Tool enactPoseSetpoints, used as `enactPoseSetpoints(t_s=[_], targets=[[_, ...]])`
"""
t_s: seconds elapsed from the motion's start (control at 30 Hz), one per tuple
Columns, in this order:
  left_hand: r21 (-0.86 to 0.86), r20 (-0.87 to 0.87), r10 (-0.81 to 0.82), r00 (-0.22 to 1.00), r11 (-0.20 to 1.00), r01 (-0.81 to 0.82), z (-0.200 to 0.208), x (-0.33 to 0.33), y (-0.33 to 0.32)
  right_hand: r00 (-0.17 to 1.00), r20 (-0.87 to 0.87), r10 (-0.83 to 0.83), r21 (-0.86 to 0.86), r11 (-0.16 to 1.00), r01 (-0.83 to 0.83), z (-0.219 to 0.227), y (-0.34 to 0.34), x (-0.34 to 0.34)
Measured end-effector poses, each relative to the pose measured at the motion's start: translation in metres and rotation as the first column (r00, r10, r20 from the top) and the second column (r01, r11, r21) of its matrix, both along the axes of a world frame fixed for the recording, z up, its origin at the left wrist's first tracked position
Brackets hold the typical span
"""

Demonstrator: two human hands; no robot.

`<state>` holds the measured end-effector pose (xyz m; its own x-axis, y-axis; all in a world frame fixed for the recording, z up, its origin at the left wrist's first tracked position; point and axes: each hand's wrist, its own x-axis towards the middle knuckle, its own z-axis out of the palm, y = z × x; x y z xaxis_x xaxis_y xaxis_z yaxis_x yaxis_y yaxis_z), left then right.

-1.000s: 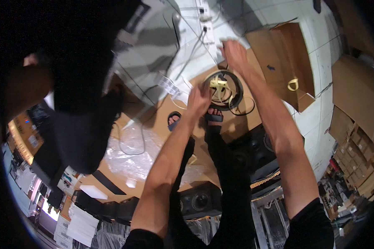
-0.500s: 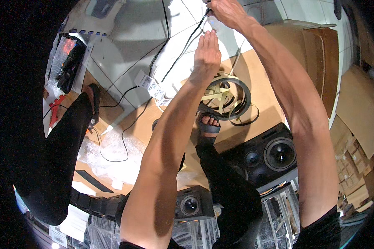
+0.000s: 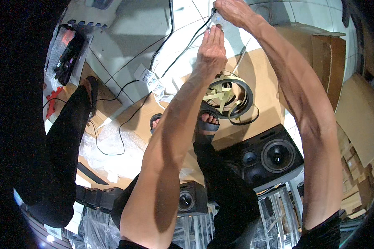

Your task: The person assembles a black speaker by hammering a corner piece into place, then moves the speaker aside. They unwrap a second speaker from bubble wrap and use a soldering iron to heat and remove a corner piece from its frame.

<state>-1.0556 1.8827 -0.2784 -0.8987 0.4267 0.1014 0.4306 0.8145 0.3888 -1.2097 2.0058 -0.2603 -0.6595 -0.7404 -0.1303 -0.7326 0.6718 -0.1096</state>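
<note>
Both my arms reach far forward over the floor. At the top edge my right hand (image 3: 233, 10) is closed around a small white plug (image 3: 218, 20). A black cable (image 3: 183, 41) runs from the plug down to the left. My left hand (image 3: 212, 46) is stretched flat just below, its straight fingertips touching the underside of the plug and holding nothing. Under my left wrist lies a loose coil of pale strapping band (image 3: 230, 97) on brown cardboard.
A large black speaker (image 3: 274, 155) and a smaller speaker (image 3: 188, 200) stand by my sandalled feet (image 3: 207, 123). A cardboard box (image 3: 320, 58) is to the right. Another person's black-trousered leg (image 3: 68, 141) stands at left, near a bubble-wrapped black item (image 3: 65, 54), a white tag (image 3: 149, 79) and clear plastic sheet (image 3: 112, 145).
Both hands have stretched farther forward, away from the strapping coil, toward the white plug. The right hand stays closed on it and the left has flattened beneath it.
</note>
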Motion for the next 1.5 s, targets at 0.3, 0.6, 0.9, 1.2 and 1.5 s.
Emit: enactPoseSetpoints(t_s=[0.3,0.6,0.9,1.2,1.5], targets=[[-0.123,0.200,0.021,0.980,0.992,0.004,0.008,-0.005,-0.003,0.994,0.103,-0.025,0.127,0.992,0.012,0.031,-0.024,-0.011],[0.161,0.182,-0.105,0.978,0.984,0.076,0.075,0.021,-0.008,0.981,-0.016,-0.196,0.098,0.976,0.196,0.153,-0.011,0.073],[-0.057,0.417,0.819,0.395,0.457,-0.888,0.108,0.181,-0.100,0.885,0.336,-0.323,0.217,0.941,0.261,0.319,-0.017,0.193],[-0.195,0.793,0.605,0.077,0.371,-0.908,0.064,0.192,-0.153,0.862,0.356,-0.361,0.109,0.932,0.345,0.350,-0.027,0.240],[-0.235,0.401,0.821,0.407,0.522,-0.820,0.091,0.271,-0.130,0.804,0.326,-0.498,0.330,0.856,0.397,0.342,-0.039,0.204]])
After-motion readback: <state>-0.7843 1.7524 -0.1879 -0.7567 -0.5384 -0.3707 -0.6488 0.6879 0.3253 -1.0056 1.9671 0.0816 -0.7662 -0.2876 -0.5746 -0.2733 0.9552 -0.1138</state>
